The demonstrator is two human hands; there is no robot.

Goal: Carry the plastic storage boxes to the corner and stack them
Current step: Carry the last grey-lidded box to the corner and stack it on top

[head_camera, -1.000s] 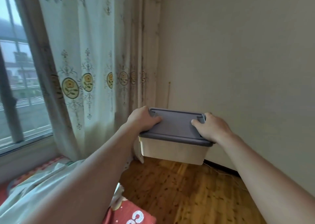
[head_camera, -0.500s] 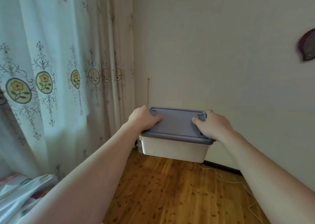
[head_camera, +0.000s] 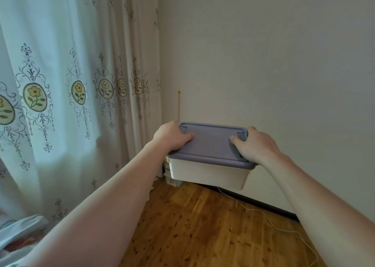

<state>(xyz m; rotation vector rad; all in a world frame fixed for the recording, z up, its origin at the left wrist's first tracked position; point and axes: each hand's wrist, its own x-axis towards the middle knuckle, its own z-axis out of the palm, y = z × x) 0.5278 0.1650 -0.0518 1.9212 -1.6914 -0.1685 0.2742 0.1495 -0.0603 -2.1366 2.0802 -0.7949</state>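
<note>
A plastic storage box (head_camera: 209, 174) with a cream body and a grey-blue lid (head_camera: 211, 145) hangs in the air before the room's corner. My left hand (head_camera: 170, 137) grips its left end, thumb on the lid. My right hand (head_camera: 253, 145) grips its right end the same way. Behind and below the box, in the corner, part of another pale box (head_camera: 171, 180) shows on the floor; most of it is hidden.
A flowered curtain (head_camera: 77, 96) hangs along the left. A plain wall (head_camera: 274, 63) with a dark baseboard runs on the right. A white cable (head_camera: 269, 220) lies on the wooden floor (head_camera: 192, 230). A thin stick (head_camera: 179, 106) leans in the corner. Bedding (head_camera: 18, 232) sits at bottom left.
The view has swung right and closer to the corner; the window and red fabric have left the frame. Both hands keep the same hold on the box.
</note>
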